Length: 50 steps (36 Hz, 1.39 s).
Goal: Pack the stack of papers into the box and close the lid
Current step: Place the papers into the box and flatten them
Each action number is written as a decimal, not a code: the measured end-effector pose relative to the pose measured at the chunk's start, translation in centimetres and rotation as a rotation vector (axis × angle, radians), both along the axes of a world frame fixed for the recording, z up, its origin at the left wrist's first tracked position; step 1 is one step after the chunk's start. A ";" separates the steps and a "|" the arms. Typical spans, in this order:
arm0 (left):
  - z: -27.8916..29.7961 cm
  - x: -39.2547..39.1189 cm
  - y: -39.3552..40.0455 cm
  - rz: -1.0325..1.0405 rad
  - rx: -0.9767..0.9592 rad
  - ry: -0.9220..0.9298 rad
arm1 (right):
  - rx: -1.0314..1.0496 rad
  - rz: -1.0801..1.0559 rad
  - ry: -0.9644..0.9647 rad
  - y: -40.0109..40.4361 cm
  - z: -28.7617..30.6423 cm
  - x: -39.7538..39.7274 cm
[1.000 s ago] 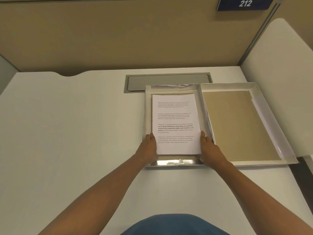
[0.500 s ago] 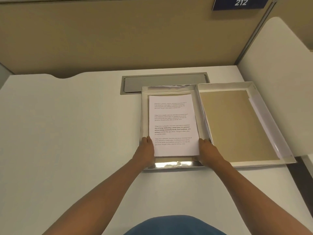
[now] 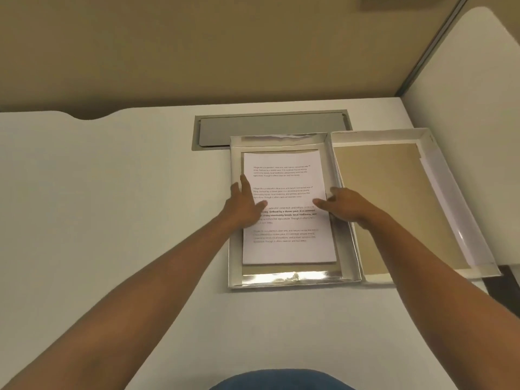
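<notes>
- One box (image 3: 292,281) sat open on the white tabletop (image 3: 112,192), shallow, with shiny silver inner walls.
- One stack of papers (image 3: 289,249) lay flat inside it, printed side up, four blocks of text on the top sheet, the third partly in bold.
- The stack sat a little toward the box's left wall, with a strip of brown floor bare at the near end.
- One lid (image 3: 394,204) lay upside down just right of the box, edge against edge, its brown inside facing up; the box was not yet closed.
- Two hands were in, both bare arms reaching from the near edge.
- The left hand (image 3: 244,204) lay flat on the stack's left edge, its grip spread apart, fingers pointing away, thumb on the print.
- The right hand (image 3: 346,205) was at the stack's right edge, by the wall between box and lid, its grip loosely apart, thumb and fingertips touching the paper; it was clamped on nothing that I could see.
- One grey panel (image 3: 270,128) was set into the tabletop behind the box, whose far end overlapped it.
- One tan wall (image 3: 197,52) rose beyond the tabletop.
- A bit of blue clothing (image 3: 281,380) showed at the bottom edge.
</notes>
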<state>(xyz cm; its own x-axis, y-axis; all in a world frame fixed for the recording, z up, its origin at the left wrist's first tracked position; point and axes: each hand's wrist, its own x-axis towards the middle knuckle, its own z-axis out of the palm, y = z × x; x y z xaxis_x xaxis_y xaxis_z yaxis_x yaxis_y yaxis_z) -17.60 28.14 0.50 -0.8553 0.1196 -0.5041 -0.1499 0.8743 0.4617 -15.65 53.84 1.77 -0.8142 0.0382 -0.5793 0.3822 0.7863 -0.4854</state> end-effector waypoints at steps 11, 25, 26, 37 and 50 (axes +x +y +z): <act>0.0 -10.1 -0.2 -0.033 -0.078 -0.038 | 0.198 0.006 0.055 -0.1 -0.9 -9.7; -1.4 -14.4 -0.1 -0.084 -0.148 -0.011 | 0.240 0.072 0.078 0.1 -3.2 -14.1; -1.5 -14.4 -0.1 -0.090 -0.146 -0.005 | 0.243 0.073 0.084 0.1 -3.2 -14.2; -3.3 -14.2 -0.6 -0.093 -0.145 0.163 | 0.384 0.084 0.280 -0.2 -4.7 -13.7; -2.6 -12.7 0.2 -0.028 -0.143 0.165 | 0.415 0.085 0.428 -0.6 -3.3 -11.3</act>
<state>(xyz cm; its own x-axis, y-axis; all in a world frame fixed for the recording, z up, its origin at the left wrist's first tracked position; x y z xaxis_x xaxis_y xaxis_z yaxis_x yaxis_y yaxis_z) -30.32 28.37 -2.09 -0.9249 0.0818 -0.3714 -0.0575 0.9352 0.3493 -26.95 53.23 -1.48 -0.9819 0.1155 -0.1503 0.1481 0.9624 -0.2277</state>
